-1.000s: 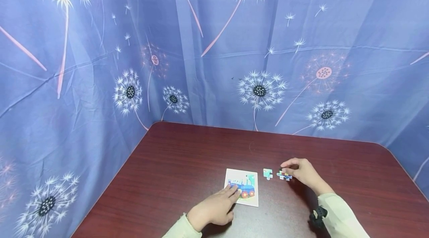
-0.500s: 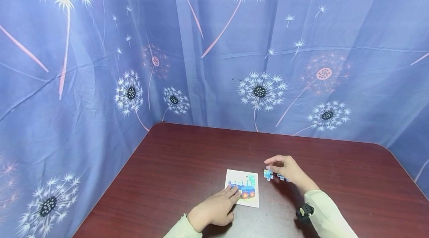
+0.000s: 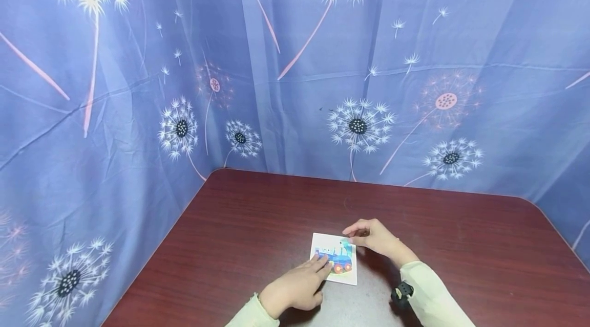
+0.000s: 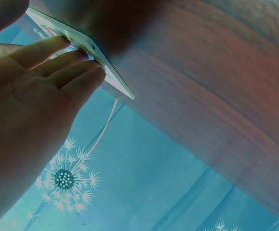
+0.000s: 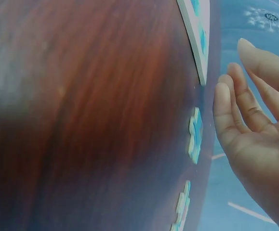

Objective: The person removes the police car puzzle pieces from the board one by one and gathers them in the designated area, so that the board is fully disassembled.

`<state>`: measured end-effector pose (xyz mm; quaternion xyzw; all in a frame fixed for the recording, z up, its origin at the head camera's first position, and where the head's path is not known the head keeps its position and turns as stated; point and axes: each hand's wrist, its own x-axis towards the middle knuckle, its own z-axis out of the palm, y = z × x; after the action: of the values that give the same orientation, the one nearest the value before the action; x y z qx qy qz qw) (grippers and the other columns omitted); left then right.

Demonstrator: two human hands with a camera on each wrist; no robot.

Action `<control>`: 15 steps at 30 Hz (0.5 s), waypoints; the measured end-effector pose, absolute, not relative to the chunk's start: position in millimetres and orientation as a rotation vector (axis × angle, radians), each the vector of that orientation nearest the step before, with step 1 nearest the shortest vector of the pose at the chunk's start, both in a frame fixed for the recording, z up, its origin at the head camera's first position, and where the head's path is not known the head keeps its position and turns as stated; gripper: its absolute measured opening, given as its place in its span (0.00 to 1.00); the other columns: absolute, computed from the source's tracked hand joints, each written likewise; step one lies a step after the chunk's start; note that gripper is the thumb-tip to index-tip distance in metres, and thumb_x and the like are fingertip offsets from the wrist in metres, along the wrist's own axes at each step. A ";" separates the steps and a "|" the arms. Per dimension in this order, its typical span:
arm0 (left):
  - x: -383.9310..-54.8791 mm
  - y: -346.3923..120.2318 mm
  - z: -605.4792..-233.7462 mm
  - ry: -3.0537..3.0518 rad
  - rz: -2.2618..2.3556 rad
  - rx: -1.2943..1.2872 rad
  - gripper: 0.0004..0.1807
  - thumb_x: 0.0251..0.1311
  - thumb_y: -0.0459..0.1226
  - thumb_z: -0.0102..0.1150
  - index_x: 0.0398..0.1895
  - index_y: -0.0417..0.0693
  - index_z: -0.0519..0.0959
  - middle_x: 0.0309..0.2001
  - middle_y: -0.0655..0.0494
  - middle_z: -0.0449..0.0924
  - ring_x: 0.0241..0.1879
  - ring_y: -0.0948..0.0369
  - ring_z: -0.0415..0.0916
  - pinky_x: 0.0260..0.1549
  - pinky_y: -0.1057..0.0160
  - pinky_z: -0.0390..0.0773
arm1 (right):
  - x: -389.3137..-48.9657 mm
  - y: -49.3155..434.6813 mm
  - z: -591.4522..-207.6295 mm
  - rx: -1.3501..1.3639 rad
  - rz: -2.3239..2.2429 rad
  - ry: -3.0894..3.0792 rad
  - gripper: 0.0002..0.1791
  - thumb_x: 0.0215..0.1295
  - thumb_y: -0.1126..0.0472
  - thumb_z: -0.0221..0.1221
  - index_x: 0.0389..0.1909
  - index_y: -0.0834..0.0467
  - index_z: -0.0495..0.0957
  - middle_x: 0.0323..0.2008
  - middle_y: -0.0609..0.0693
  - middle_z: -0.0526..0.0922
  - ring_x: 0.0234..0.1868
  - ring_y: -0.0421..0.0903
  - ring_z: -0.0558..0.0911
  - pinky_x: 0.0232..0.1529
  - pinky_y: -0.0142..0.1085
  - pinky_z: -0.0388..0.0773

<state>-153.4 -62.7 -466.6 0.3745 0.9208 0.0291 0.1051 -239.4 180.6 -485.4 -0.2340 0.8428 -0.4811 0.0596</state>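
Two puzzle pieces [image 5: 195,137] lie right of the board [image 3: 323,241] that my straight-fingered left hand [image 3: 297,285] steadies; my right hand [image 3: 379,238], parted, seemingly empty, is at its far-right corner, probably reaching, needing a pinch next.

The white puzzle board [image 3: 321,239] bears a blue vehicle [image 3: 341,259] with red wheels [image 3: 338,268]; loose pieces [image 5: 196,137] are blue-green. The table [image 3: 258,209] is reddish-brown wood grain, the curtain [image 3: 304,127] blue with white and pink dandelions [image 3: 357,126], the sleeves [image 3: 430,293] cream.
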 end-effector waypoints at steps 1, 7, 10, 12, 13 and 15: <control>-152.9 -62.6 -466.7 2.715 0.081 1.105 0.34 0.59 0.44 0.58 0.69 0.43 0.66 0.70 0.48 0.61 0.70 0.52 0.57 0.66 0.61 0.61 | -238.6 179.0 -486.3 -0.722 -1.442 2.555 0.11 0.59 0.67 0.64 0.42 0.64 0.84 0.35 0.54 0.83 0.29 0.40 0.76 0.26 0.29 0.74; -152.1 -62.0 -467.7 2.722 0.066 1.106 0.34 0.58 0.44 0.58 0.69 0.43 0.66 0.70 0.48 0.61 0.70 0.53 0.57 0.66 0.61 0.61 | -236.9 173.5 -489.0 -0.778 -1.374 2.559 0.10 0.58 0.68 0.64 0.41 0.64 0.84 0.35 0.55 0.82 0.28 0.40 0.73 0.25 0.29 0.72; -152.7 -61.6 -467.3 2.713 0.081 1.094 0.34 0.58 0.44 0.58 0.69 0.43 0.66 0.71 0.49 0.60 0.70 0.53 0.56 0.67 0.61 0.60 | -237.2 172.4 -489.3 -0.798 -1.353 2.563 0.11 0.56 0.68 0.65 0.41 0.63 0.85 0.37 0.55 0.81 0.32 0.42 0.73 0.29 0.30 0.73; -153.0 -61.4 -466.9 2.706 0.094 1.083 0.34 0.59 0.44 0.58 0.69 0.43 0.66 0.71 0.49 0.60 0.71 0.53 0.56 0.67 0.61 0.60 | -236.9 171.8 -489.4 -0.805 -1.323 2.576 0.11 0.55 0.68 0.66 0.41 0.62 0.85 0.39 0.55 0.81 0.35 0.44 0.75 0.34 0.33 0.76; -153.1 -61.4 -466.9 2.703 0.098 1.079 0.35 0.59 0.44 0.58 0.69 0.43 0.65 0.71 0.49 0.60 0.71 0.53 0.55 0.67 0.61 0.59 | -236.6 171.8 -489.4 -0.807 -1.308 2.575 0.11 0.55 0.68 0.66 0.41 0.62 0.85 0.40 0.54 0.80 0.37 0.46 0.76 0.37 0.34 0.77; -153.1 -61.6 -466.9 2.702 0.097 1.077 0.35 0.59 0.44 0.58 0.69 0.44 0.65 0.71 0.49 0.59 0.71 0.53 0.55 0.67 0.61 0.59 | -235.7 171.6 -489.9 -0.819 -1.291 2.566 0.11 0.55 0.68 0.66 0.41 0.61 0.85 0.41 0.54 0.79 0.40 0.49 0.77 0.41 0.38 0.79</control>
<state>-153.1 -61.6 -466.9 0.3675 0.9222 0.0331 0.1156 -235.7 171.6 -489.9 -0.2734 0.8565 -0.4310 0.0771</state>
